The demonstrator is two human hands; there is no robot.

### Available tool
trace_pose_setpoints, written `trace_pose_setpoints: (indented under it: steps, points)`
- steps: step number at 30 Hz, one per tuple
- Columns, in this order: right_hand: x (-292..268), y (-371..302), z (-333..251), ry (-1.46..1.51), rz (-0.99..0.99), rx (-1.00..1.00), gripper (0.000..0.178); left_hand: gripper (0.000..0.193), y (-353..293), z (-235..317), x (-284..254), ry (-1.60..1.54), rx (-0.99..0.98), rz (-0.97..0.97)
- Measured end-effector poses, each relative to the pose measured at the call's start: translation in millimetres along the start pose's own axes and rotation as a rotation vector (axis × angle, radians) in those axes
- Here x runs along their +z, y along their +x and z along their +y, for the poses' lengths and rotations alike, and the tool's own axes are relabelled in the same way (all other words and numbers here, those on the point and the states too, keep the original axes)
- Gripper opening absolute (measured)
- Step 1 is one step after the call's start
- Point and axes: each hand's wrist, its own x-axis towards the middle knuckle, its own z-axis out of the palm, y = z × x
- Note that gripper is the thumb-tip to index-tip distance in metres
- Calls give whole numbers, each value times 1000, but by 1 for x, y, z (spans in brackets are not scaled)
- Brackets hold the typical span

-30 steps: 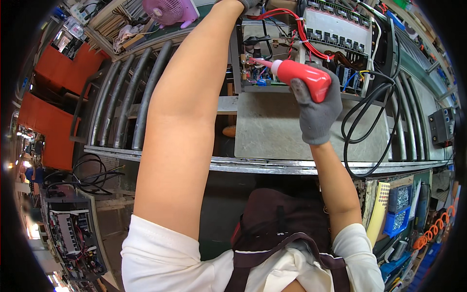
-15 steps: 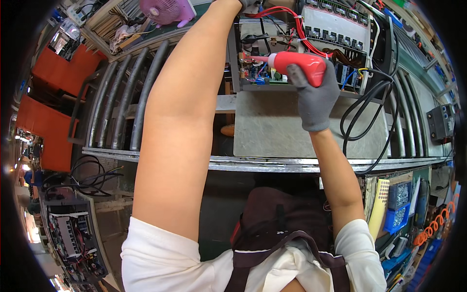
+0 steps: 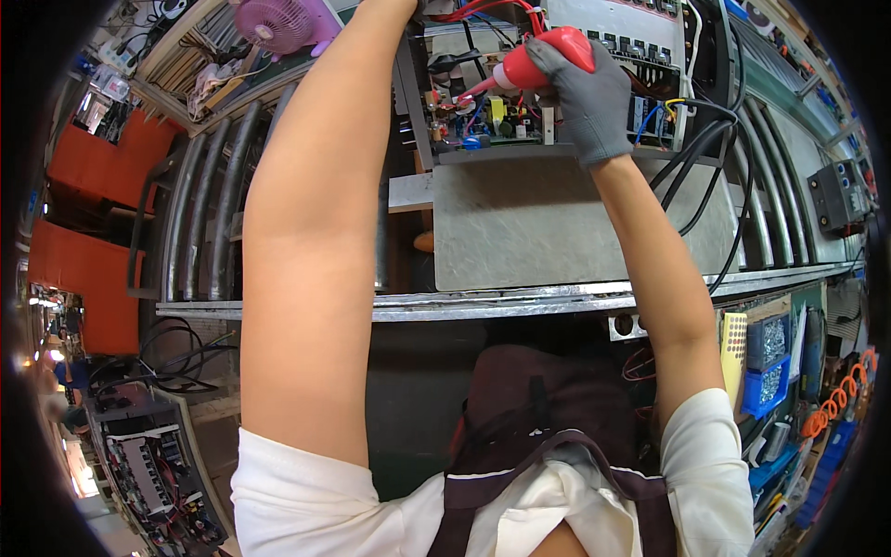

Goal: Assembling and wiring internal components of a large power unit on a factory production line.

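Note:
In a grey glove, my right hand (image 3: 596, 104) grips a red squeeze bottle (image 3: 561, 56) with a long, thin nozzle. The bottle lies tilted, its nozzle pointing left and down over the circuit board (image 3: 497, 116) inside an open dark metal equipment case (image 3: 520, 153). I cannot make out whether the nozzle tip touches any component. At the top edge, beside the case's far left part, a little of my gloved left hand (image 3: 420, 9) shows; its fingers are hidden. Red wires (image 3: 501, 9) run through the case close to that hand.
The case stands at the far end of a metal plate (image 3: 529, 241), with rollers (image 3: 218, 213) on either side. Black cables (image 3: 696, 153) hang over its right. A purple fan (image 3: 274, 23) stands far left. Blue screw bins (image 3: 766, 385) sit at right; another opened unit (image 3: 153, 473) is lower left.
My right hand has moved up and slightly left with the red bottle, tipping the nozzle further down toward the board. The whole view has shifted a little.

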Motion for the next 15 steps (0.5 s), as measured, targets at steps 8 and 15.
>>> trace_pose_setpoints:
  steps: [8,15]
  points:
    - [-1,14,-18,-275,-82,-68,41,38,2,-2,3,13,48,62]
    - [-31,-7,-31,36,58,-39,36,37,1,-2,1,22,29,63]
